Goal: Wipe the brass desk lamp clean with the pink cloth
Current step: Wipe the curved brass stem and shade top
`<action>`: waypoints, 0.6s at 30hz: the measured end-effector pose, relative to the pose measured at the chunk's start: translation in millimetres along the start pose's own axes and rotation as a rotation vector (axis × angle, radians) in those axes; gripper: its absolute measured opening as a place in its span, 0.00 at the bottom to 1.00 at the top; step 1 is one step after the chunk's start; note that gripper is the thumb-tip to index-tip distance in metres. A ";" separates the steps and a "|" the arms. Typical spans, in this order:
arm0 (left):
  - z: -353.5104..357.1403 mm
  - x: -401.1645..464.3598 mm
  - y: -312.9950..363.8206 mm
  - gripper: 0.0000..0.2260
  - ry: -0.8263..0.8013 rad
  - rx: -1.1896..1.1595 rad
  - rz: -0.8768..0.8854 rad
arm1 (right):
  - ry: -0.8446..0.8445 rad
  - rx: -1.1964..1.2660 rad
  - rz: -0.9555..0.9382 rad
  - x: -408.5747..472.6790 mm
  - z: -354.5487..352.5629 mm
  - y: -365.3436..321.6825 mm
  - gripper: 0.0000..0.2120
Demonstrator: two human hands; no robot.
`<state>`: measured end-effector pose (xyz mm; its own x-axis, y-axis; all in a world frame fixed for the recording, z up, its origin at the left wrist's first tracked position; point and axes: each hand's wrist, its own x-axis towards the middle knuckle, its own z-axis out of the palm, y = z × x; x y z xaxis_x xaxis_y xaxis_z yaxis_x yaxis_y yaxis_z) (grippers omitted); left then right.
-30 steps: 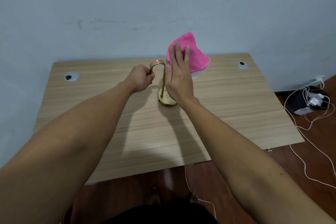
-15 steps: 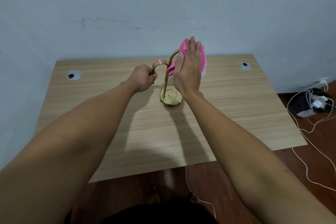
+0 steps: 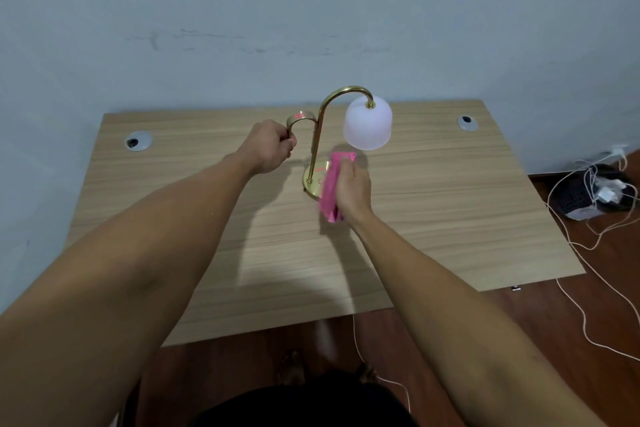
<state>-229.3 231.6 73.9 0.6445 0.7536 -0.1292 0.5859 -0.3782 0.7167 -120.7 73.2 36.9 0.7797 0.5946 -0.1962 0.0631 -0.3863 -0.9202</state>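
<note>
Brass desk lamp [image 3: 316,146] stands upright mid-worktop [image 3: 450,204], white shade [image 3: 367,123] hanging right of stem. Left hand [image 3: 269,146] clenched on the lamp's curved handle. Right hand [image 3: 353,189] grips bunched pink cloth [image 3: 330,189], pressed against the round base's right edge.

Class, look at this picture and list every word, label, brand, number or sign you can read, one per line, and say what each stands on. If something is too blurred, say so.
No readable text anywhere in this view.
Lamp base: faint reddish marks, too blurred to read; partly covered by the pink cloth.
Lamp handle: a small reddish spot, not legible.
White charger on the floor: any print is too small to read.
</note>
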 end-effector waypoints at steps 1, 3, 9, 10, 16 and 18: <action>-0.5 0.4 0.1 0.11 -0.003 0.004 0.000 | 0.000 0.148 0.153 3.0 0.7 -8.1 0.21; -0.8 1.3 0.7 0.10 -0.007 0.011 0.002 | -0.038 0.451 0.347 10.0 1.5 -27.1 0.20; -1.4 1.4 0.4 0.09 -0.009 0.011 -0.004 | -0.062 0.706 0.368 16.7 13.0 -88.0 0.16; -1.6 1.1 0.3 0.09 -0.009 0.013 -0.007 | -0.072 0.755 0.346 15.0 13.9 -97.4 0.13; -2.0 0.9 2.4 0.11 0.013 0.040 -0.012 | 0.069 1.133 0.528 18.4 -19.2 -144.2 0.11; -2.0 1.5 1.7 0.11 0.005 0.018 -0.017 | 0.201 1.195 0.546 18.6 -33.7 -148.8 0.14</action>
<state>-228.3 233.1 76.3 0.6317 0.7630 -0.1374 0.6057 -0.3750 0.7018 -94.6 118.0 181.6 0.6142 0.4085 -0.6752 -0.7875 0.3737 -0.4902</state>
